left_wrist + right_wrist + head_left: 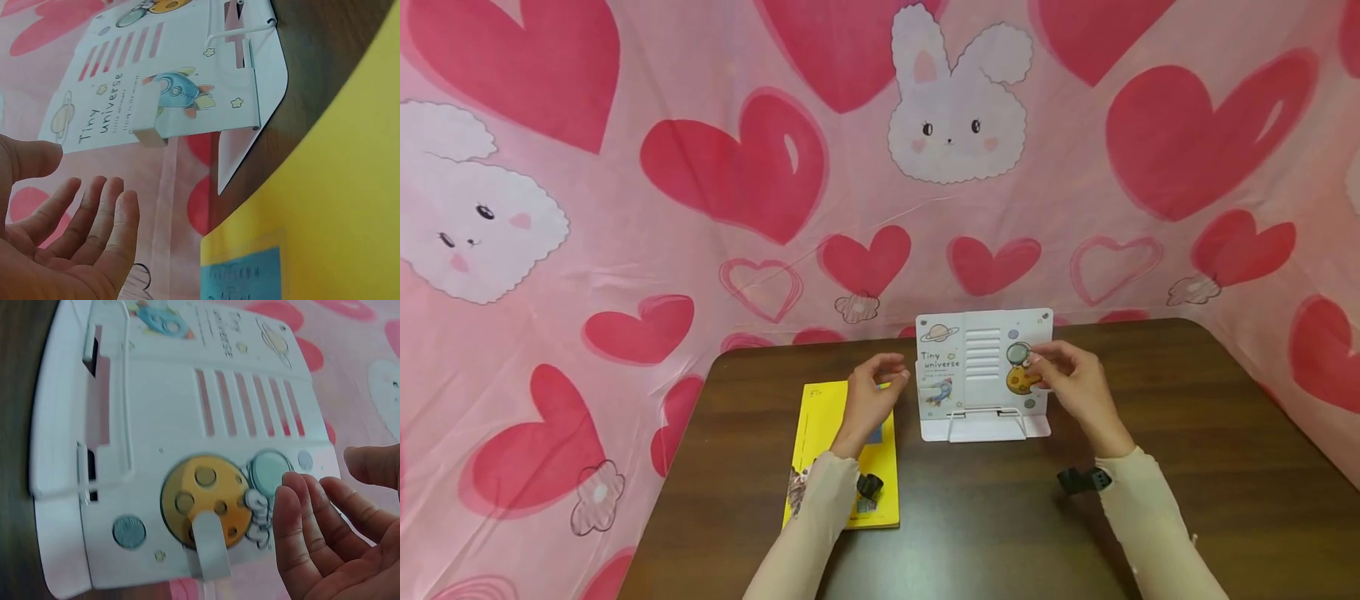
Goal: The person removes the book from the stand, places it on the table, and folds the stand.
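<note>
A white book stand [985,394] with "Tiny universe" lettering, a rocket, planets and an astronaut stands upright on the table, its wire holder [987,412] folded out at the front foot. My left hand [871,404] is just off the stand's left edge, palm towards it, fingers spread and loosely bent with nothing between them. In the left wrist view a gap separates this hand [69,237] from the stand. By the right edge is my right hand [1078,392], its relaxed fingers holding nothing. Whether its fingertips touch the stand I cannot tell from the right wrist view.
A yellow book [820,425] lies flat left of the stand, partly under my left forearm. The brown wooden table [1195,417] extends to the right. Behind it hangs a pink cloth [700,217] printed with hearts and rabbits. Black straps [1084,480] are at both wrists.
</note>
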The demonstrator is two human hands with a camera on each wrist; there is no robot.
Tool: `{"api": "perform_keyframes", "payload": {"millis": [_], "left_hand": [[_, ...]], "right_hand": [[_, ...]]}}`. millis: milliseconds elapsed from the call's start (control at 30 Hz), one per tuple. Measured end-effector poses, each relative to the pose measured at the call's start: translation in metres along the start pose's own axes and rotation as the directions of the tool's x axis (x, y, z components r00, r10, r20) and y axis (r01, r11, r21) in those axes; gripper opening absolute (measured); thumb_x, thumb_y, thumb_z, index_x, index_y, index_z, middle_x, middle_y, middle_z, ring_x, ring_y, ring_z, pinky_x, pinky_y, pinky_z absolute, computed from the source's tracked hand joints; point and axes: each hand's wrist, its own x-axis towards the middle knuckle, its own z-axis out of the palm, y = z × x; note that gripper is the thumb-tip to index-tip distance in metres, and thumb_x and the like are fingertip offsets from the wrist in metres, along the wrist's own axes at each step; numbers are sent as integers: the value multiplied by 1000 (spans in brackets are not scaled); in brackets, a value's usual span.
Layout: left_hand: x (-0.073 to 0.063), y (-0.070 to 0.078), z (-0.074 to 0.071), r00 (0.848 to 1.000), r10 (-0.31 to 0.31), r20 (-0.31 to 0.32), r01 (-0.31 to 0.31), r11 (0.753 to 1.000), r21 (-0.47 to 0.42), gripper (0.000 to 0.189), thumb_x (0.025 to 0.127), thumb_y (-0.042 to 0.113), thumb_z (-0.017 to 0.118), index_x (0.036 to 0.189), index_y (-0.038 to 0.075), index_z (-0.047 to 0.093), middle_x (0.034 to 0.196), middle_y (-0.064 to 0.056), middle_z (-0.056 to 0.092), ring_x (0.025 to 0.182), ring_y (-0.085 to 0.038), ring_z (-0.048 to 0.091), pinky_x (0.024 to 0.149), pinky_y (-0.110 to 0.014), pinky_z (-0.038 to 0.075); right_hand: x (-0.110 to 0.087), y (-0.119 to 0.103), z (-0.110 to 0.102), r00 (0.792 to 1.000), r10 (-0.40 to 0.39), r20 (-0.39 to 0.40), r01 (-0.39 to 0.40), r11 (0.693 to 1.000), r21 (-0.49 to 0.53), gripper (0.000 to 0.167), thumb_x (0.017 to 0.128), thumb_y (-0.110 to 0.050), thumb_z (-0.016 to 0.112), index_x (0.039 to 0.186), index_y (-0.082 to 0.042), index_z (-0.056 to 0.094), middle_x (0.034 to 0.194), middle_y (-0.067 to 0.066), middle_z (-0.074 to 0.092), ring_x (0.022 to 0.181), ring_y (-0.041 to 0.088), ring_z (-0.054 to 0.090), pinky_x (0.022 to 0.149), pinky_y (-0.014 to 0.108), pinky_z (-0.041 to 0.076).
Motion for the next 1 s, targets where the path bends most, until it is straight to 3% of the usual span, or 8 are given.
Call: {"api": "perform_keyframes", "payload": {"millis": [233,500,633,833,1000], "left_hand": [[8,4,10,1000,12,7,-12,1000,-12,28,96,17,73,124,12,73,120,-7,77,104,-26,75,95,-41,62],[13,2,16,1000,7,13,-7,1000,-24,26,95,17,75,121,14,74,113,-8,76,97,-25,73,87,-36,64],[14,-2,16,1000,3,21,-3,1000,-21,24,95,15,76,119,14,75,111,-8,77,96,-24,74,88,-37,64],[17,-7,18,998,-33,58,34,999,-17,23,96,15,75,119,14,75,111,-7,77,95,-22,73,92,-38,63],[17,-8,20,996,-40,75,40,999,1,19,97,14,74,116,13,76,108,-8,77,91,-22,71,90,-37,64]], "right_hand": [[5,8,-12,996,44,-71,-44,999,-3,32,102,-20,67,122,6,69,86,-8,71,73,6,68,65,20,60],[5,16,-19,990,101,-98,-97,994,42,34,104,-18,64,128,7,64,86,-18,68,72,-3,67,67,18,61],[7,23,-16,985,124,-120,-122,992,28,33,103,-17,65,127,6,65,87,-14,70,71,-3,67,67,18,61],[9,33,-9,979,153,-137,-161,985,-55,32,103,-18,65,126,4,68,100,9,72,73,4,66,66,18,60],[10,35,-3,974,174,-145,-184,981,-63,29,102,-15,65,123,5,70,94,13,72,71,13,67,65,24,62]]}}
